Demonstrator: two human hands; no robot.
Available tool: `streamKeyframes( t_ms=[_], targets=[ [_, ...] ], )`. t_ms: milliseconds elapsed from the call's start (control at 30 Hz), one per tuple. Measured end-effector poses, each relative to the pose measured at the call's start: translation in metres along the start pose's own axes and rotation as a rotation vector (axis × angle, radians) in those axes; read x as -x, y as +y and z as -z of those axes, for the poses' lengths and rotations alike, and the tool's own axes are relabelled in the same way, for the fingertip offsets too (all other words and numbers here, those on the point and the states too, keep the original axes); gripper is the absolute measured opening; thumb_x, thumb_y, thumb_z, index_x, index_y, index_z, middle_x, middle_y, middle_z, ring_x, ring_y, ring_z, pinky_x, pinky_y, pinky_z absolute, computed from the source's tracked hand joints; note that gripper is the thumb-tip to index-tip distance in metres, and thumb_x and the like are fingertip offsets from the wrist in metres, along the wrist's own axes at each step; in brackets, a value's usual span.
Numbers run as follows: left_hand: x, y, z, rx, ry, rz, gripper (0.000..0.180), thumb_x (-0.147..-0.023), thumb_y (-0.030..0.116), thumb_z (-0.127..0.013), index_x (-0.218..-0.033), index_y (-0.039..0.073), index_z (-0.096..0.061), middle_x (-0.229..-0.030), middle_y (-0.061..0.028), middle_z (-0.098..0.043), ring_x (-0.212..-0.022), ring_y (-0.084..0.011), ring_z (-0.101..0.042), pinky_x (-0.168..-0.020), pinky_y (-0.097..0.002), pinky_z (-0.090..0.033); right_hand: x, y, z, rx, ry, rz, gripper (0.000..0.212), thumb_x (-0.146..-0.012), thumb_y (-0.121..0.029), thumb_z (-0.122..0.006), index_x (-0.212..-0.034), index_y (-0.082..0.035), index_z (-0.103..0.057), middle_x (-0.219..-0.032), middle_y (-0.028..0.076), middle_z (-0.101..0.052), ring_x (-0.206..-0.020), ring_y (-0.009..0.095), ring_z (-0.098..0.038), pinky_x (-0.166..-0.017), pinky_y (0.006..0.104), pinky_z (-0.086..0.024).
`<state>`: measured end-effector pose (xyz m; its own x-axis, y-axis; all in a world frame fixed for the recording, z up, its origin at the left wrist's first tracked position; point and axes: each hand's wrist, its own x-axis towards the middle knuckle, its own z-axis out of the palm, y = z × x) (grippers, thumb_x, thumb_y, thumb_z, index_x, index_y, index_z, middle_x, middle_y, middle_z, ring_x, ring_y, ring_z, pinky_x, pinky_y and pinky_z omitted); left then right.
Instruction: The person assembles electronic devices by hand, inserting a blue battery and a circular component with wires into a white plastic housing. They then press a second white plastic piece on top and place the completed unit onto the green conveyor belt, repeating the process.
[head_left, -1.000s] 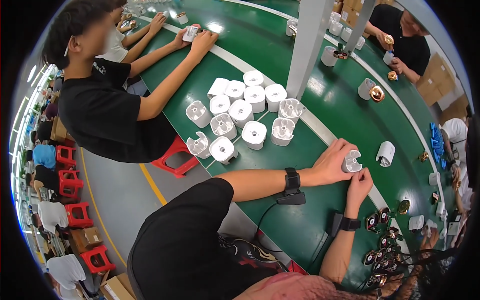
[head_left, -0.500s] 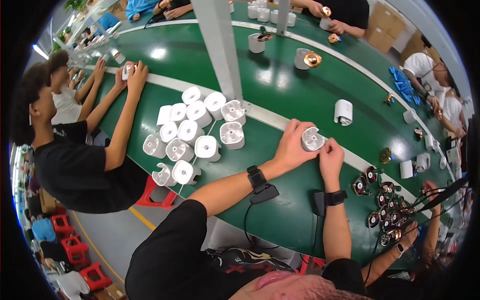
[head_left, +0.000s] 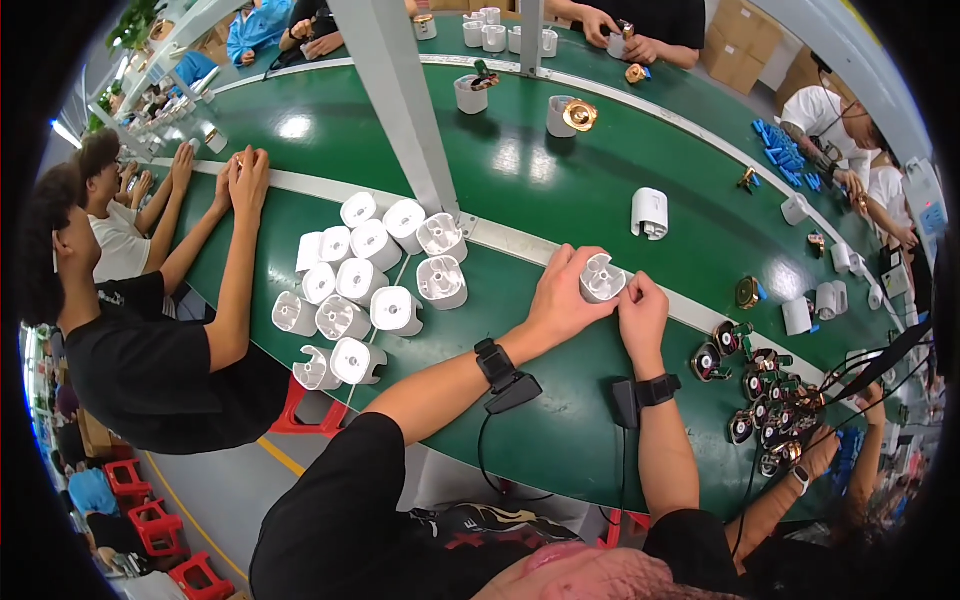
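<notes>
**Both hands on one white housing**

The left hand (head_left: 562, 298) and right hand (head_left: 641, 312) clamp together around a white plastic housing (head_left: 602, 278) just above the green counter (head_left: 560, 420). Left of the left hand lies a cluster of white housings (head_left: 365, 290). Right of the right hand sit small round dark parts (head_left: 765, 395). Brown cardboard boxes (head_left: 740, 25) stand far beyond.

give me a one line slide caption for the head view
Both hands, left hand and right hand, grip a white plastic housing over a green table, a cluster of white housings alongside.
</notes>
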<state>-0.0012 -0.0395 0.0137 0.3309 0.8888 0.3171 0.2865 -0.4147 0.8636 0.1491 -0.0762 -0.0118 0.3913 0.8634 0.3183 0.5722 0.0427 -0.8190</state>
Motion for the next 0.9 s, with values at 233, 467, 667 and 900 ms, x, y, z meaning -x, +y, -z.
streamKeyframes(
  t_ms=[233, 467, 667, 900],
  targets=[
    [-0.004, 0.000, 0.001, 0.033, 0.096, -0.009, 0.060, -0.068, 0.016, -0.080, -0.122, 0.005, -0.055, -0.107, -0.0136, -0.050, -0.098, -0.0322, -0.055, -0.085, -0.0390, -0.048, -0.002, -0.002, 0.000, 0.004, 0.002, -0.008, 0.026, -0.081, -0.005, -0.063, -0.067, -0.001, -0.041, -0.054, 0.010, -0.039, -0.050, 0.021, -0.039, -0.050, 0.0362, -0.034],
    [-0.005, -0.006, -0.004, 0.023, 0.079, -0.059, 0.060, -0.068, 0.013, -0.078, -0.122, 0.005, -0.054, -0.112, -0.0145, -0.049, -0.102, -0.0324, -0.055, -0.087, -0.0387, -0.049, -0.010, 0.003, 0.003, -0.098, 0.027, -0.029, 0.011, -0.085, -0.005, -0.063, -0.082, -0.003, -0.052, -0.067, 0.007, -0.049, -0.062, 0.016, -0.048, -0.058, 0.0313, -0.042],
    [0.000, -0.009, -0.007, 0.030, 0.064, -0.064, 0.059, -0.069, 0.013, -0.078, -0.122, 0.005, -0.054, -0.113, -0.0144, -0.048, -0.104, -0.0327, -0.054, -0.089, -0.0396, -0.048, -0.072, 0.002, -0.009, 0.260, 0.200, 0.210, 0.062, -0.082, -0.019, -0.074, -0.136, -0.009, -0.045, -0.109, 0.017, -0.061, -0.098, 0.032, -0.062, -0.090, 0.0370, -0.050],
    [-0.001, -0.009, -0.004, 0.104, 0.163, -0.021, 0.056, -0.069, 0.010, -0.077, -0.119, 0.005, -0.054, -0.113, -0.0151, -0.048, -0.107, -0.0337, -0.052, -0.092, -0.0406, -0.047, -0.096, -0.008, -0.004, 0.075, 0.044, -0.116, 0.071, -0.078, -0.019, -0.075, -0.138, -0.005, -0.040, -0.118, 0.021, -0.060, -0.110, 0.032, -0.059, -0.092, 0.0384, -0.049]
  ],
)
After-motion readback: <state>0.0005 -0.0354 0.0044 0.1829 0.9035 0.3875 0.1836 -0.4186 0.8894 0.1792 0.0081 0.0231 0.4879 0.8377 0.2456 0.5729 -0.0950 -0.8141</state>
